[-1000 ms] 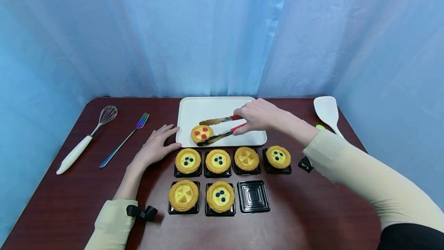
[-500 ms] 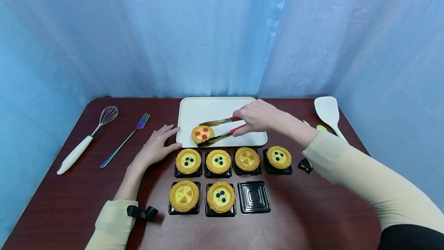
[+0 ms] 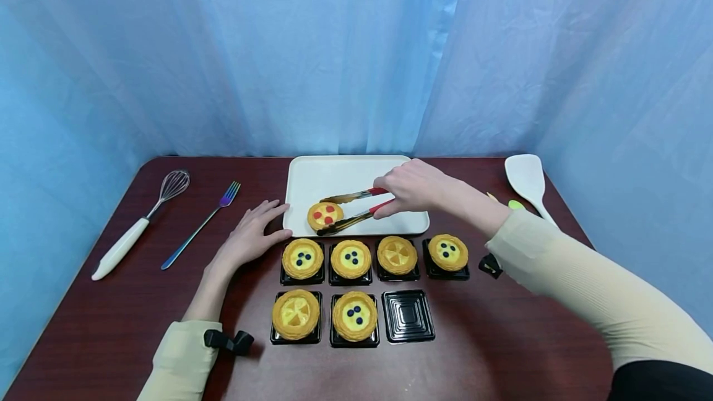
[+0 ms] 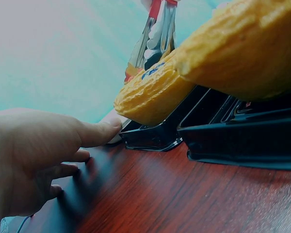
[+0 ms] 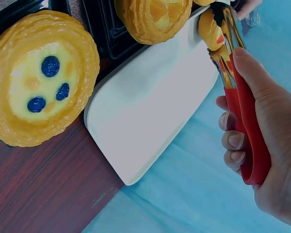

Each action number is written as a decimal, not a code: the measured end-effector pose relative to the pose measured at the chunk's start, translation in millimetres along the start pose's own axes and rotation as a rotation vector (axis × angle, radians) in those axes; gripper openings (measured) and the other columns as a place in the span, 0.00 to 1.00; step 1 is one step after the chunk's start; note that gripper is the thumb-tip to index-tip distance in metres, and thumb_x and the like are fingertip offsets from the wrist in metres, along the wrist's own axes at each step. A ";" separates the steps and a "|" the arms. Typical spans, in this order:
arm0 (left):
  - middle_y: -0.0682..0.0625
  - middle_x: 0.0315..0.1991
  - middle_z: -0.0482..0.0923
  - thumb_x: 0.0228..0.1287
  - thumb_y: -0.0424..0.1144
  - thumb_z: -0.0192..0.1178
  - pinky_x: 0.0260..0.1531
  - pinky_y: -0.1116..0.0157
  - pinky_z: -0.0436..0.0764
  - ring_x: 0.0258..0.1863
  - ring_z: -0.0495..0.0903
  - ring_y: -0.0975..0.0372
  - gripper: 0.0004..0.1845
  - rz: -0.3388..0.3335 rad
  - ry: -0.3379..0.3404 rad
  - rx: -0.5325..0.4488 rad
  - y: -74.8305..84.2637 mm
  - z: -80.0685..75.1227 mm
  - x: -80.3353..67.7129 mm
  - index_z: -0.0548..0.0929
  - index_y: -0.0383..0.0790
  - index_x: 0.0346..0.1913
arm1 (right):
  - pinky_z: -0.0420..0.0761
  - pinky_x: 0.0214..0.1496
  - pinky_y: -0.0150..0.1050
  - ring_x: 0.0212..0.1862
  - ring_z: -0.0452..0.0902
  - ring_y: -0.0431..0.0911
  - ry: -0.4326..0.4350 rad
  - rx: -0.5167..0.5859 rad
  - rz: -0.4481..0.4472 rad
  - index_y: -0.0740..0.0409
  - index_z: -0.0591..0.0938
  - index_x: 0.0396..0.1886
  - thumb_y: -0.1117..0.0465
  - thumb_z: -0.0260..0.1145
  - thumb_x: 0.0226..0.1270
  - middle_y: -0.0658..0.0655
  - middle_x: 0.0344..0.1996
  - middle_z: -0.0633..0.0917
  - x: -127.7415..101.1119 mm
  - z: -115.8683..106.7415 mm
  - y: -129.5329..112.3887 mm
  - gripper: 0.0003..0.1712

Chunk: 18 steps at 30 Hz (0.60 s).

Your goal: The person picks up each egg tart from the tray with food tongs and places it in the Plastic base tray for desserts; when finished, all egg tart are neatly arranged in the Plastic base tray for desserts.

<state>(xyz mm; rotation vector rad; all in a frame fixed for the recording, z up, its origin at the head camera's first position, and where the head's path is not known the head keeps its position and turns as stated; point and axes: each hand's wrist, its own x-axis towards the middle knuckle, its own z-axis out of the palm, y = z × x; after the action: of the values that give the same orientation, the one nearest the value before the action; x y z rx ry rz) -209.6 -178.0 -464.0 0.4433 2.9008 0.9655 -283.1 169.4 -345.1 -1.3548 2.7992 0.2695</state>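
My right hand (image 3: 414,185) grips red-handled metal tongs (image 5: 252,141), fingers wrapped round the handles in the right wrist view. The arms of the tongs lie spread on either side of a tart with red pieces (image 3: 325,216), which sits at the left front of the white tray (image 3: 356,169). Whether both tips touch that tart I cannot tell. At the tray's left edge my left hand (image 3: 253,234) rests with straight fingers, its thumb and fingertips touching the rim. Just in front of it, a blueberry-topped tart (image 3: 302,258) sits on a black square base.
More tarts on black bases (image 3: 351,259) stand in two rows before the tray. One black base (image 3: 408,316) at the front right bears no tart. A whisk (image 3: 133,234) and a fork (image 3: 202,226) lie left; a white spatula (image 3: 525,179) lies right, partly behind the sleeve.
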 end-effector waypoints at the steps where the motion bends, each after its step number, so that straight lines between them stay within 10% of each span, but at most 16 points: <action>1: 0.33 0.80 0.58 0.74 0.50 0.62 0.81 0.35 0.44 0.82 0.50 0.38 0.35 -0.001 0.000 0.000 0.1 0.0 0.0 0.68 0.41 0.78 | 0.60 0.20 0.35 0.18 0.62 0.40 0.000 -0.001 0.000 0.48 0.84 0.35 0.28 0.69 0.60 0.45 0.15 0.75 0.1 0.1 0.0 0.29; 18: 0.34 0.80 0.58 0.74 0.50 0.62 0.81 0.36 0.43 0.82 0.50 0.39 0.35 -0.015 -0.001 0.002 -1.0 -0.2 0.9 0.68 0.42 0.78 | 0.62 0.20 0.35 0.18 0.65 0.41 -0.006 -0.010 0.003 0.50 0.86 0.37 0.30 0.70 0.61 0.46 0.16 0.78 1.7 -4.6 -2.4 0.28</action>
<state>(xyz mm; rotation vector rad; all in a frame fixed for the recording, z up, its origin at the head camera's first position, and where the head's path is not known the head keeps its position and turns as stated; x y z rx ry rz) -210.7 -178.6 -464.5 0.4214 2.9003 0.9602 -282.0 165.9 -341.0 -1.3497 2.7995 0.2876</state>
